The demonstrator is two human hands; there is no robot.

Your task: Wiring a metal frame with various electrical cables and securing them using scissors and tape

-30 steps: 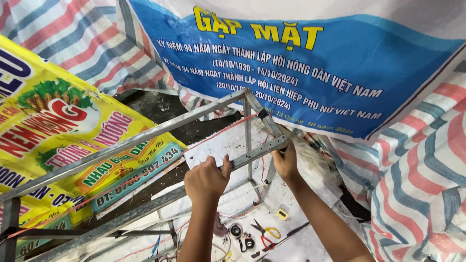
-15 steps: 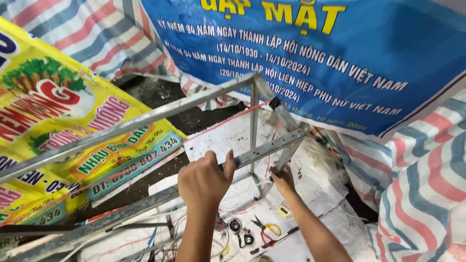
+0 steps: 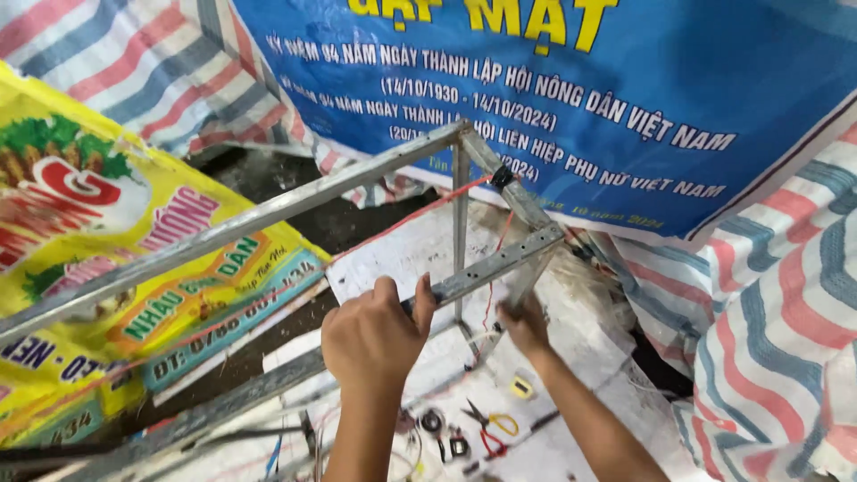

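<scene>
Am gripping lower perforated angle bar at frame centre, left hand wrapped tight; right hand clasping slanted strut beneath. Metal frame looking mostly assembled; pliers lying unused lower centre.

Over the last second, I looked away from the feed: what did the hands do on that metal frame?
The right hand slid down from the end of the perforated metal bar to the slanted leg below it, where it now grips. The view shifted slightly too. The left hand stayed clamped on the same bar, and the pliers and small parts below kept their places.
</scene>
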